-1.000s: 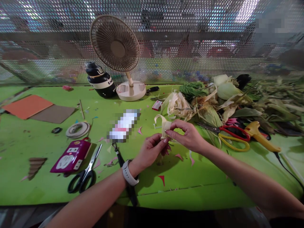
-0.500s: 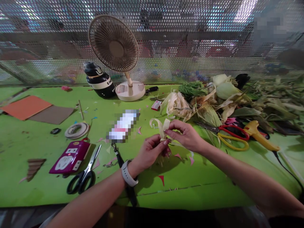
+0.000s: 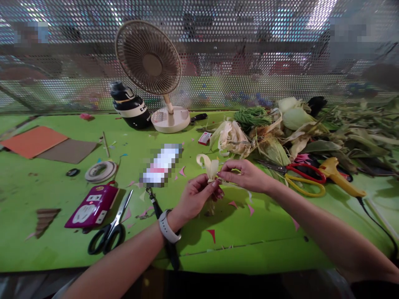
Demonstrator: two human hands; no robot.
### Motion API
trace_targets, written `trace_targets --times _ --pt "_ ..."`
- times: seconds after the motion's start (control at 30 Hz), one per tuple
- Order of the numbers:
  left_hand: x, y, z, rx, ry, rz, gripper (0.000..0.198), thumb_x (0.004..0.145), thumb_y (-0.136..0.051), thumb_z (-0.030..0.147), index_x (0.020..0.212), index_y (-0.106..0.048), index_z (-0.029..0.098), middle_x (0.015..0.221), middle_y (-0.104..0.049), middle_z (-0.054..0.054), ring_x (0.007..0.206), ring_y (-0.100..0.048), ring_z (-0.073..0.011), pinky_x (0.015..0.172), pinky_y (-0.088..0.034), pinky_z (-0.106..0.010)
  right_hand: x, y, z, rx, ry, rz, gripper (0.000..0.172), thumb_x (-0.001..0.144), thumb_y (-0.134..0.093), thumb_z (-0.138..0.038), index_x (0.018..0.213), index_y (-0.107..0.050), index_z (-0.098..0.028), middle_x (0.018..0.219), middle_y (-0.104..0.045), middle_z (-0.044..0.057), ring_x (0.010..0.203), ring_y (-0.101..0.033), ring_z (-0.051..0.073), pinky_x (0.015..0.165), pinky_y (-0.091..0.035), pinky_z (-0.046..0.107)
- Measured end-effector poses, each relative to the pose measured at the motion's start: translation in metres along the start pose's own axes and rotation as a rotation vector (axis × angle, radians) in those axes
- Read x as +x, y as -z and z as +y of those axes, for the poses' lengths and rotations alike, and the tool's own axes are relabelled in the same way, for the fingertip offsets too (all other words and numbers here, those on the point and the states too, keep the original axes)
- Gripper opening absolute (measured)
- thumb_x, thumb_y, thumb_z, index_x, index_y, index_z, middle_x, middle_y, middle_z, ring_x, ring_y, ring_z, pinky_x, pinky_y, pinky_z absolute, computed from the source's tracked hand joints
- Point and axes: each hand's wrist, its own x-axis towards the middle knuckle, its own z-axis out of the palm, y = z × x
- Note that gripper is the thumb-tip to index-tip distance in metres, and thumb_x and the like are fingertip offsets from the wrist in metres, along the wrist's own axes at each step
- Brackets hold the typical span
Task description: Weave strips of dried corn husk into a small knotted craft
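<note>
Pale strips of corn husk [image 3: 212,168] stand up from between my hands, one strip curling over to the left. My left hand [image 3: 197,194], with a white watch band on its wrist, is closed in a pinch around the lower end of the husk. My right hand [image 3: 246,175] is closed too, thumb and fingertips pinching at the right side of the bunch, where a thin strip runs under the fingers. The husk's gathered base is partly hidden by the fingers. Beyond the hands lies a crumpled dry corn husk [image 3: 234,139].
A phone [image 3: 162,166] lies left of the hands, with black-handled scissors [image 3: 114,228], a purple pouch [image 3: 92,207] and tape rolls [image 3: 101,171]. A fan [image 3: 152,64] and black bottle [image 3: 132,110] stand behind. Red-yellow scissors [image 3: 307,178], a yellow glue gun [image 3: 341,176] and piled husks [image 3: 349,141] are right.
My right hand has come down slightly from the upper husk strip to the base of the bunch. The strip it held now stands free. My left hand keeps its pinch.
</note>
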Motion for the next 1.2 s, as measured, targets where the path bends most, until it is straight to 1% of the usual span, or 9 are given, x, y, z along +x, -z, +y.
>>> trace_targets --times 0.07,0.27,0.37,0.5,0.67,0.8,0.93,1.07,1.2 --pt "0.0001 0.0005 -0.0010 0.002 0.004 -0.004 0.025 0.073 -0.072 0.035 0.080 -0.064 0.013 0.061 -0.067 -0.001 0.052 -0.059 -0.0090 0.052 -0.049 -0.020 -0.0004 -0.0004 -0.0006 -0.002 0.005 0.024 0.027 0.085 -0.058 -0.039 0.078 -0.064 -0.015 0.074 -0.063 0.001 0.070 -0.056 0.012 0.066 -0.042 0.025" --pt "0.0009 0.0016 -0.0025 -0.001 0.017 -0.016 0.026 0.073 -0.071 0.037 0.081 -0.064 0.013 0.062 -0.066 -0.001 0.053 -0.059 -0.0085 0.053 -0.049 -0.020 0.0000 -0.0016 -0.0016 -0.014 0.026 0.093 0.022 0.083 -0.060 -0.036 0.077 -0.064 -0.015 0.075 -0.065 0.001 0.070 -0.059 0.012 0.067 -0.044 0.025" --pt "0.0012 0.0020 -0.0023 0.008 0.017 -0.013 0.027 0.073 -0.071 0.038 0.081 -0.063 0.013 0.062 -0.066 0.000 0.053 -0.058 -0.0086 0.053 -0.049 -0.020 0.0003 -0.0022 -0.0008 -0.007 0.036 0.091 0.023 0.083 -0.060 -0.036 0.077 -0.064 -0.015 0.074 -0.065 0.001 0.070 -0.058 0.012 0.066 -0.044 0.024" --pt "0.0010 0.0012 -0.0014 0.042 0.016 -0.012 0.027 0.073 -0.071 0.039 0.079 -0.063 0.013 0.061 -0.065 0.000 0.052 -0.057 -0.0083 0.050 -0.046 -0.019 -0.0002 -0.0021 -0.0017 -0.010 0.011 0.077 0.022 0.083 -0.060 -0.035 0.076 -0.064 -0.014 0.074 -0.065 0.001 0.069 -0.058 0.012 0.066 -0.044 0.024" --pt "0.0007 -0.0002 -0.0004 0.062 0.002 -0.011 0.029 0.073 -0.071 0.041 0.077 -0.062 0.013 0.060 -0.064 -0.001 0.051 -0.057 -0.0086 0.048 -0.045 -0.019 0.0000 -0.0017 -0.0028 0.003 0.000 0.076 0.028 0.085 -0.056 -0.039 0.076 -0.064 -0.014 0.072 -0.062 0.000 0.068 -0.055 0.011 0.064 -0.041 0.024" --pt "0.0004 0.0003 -0.0014 0.098 0.000 -0.005 0.029 0.073 -0.070 0.041 0.075 -0.062 0.014 0.061 -0.065 -0.001 0.052 -0.057 -0.0088 0.048 -0.045 -0.019 0.0011 -0.0030 -0.0001 0.010 -0.032 0.117 0.035 0.087 -0.052 -0.045 0.075 -0.063 -0.015 0.069 -0.058 0.000 0.066 -0.051 0.011 0.062 -0.039 0.024" --pt "0.0001 0.0007 -0.0027 0.124 0.014 -0.025 0.030 0.073 -0.070 0.042 0.075 -0.062 0.014 0.061 -0.065 -0.002 0.051 -0.057 -0.0090 0.048 -0.045 -0.019 0.0015 -0.0043 0.0029 0.067 -0.062 0.117 0.040 0.086 -0.051 -0.051 0.075 -0.062 -0.015 0.067 -0.054 0.000 0.063 -0.048 0.011 0.058 -0.038 0.024" --pt "-0.0002 0.0007 -0.0028 0.111 0.011 -0.033 0.029 0.073 -0.070 0.042 0.076 -0.062 0.014 0.061 -0.065 -0.001 0.051 -0.058 -0.0089 0.048 -0.046 -0.019 0.0013 -0.0051 0.0034 0.099 -0.060 0.097 0.040 0.086 -0.052 -0.051 0.075 -0.062 -0.014 0.065 -0.051 -0.001 0.062 -0.045 0.010 0.057 -0.036 0.023" --pt "-0.0002 0.0007 -0.0027 0.102 0.012 -0.041 0.028 0.074 -0.070 0.040 0.076 -0.062 0.014 0.060 -0.064 -0.001 0.051 -0.058 -0.0084 0.047 -0.045 -0.018 0.0016 -0.0050 0.0042 0.097 -0.064 0.105 0.038 0.087 -0.051 -0.048 0.076 -0.062 -0.014 0.067 -0.053 -0.001 0.063 -0.048 0.010 0.058 -0.037 0.023"
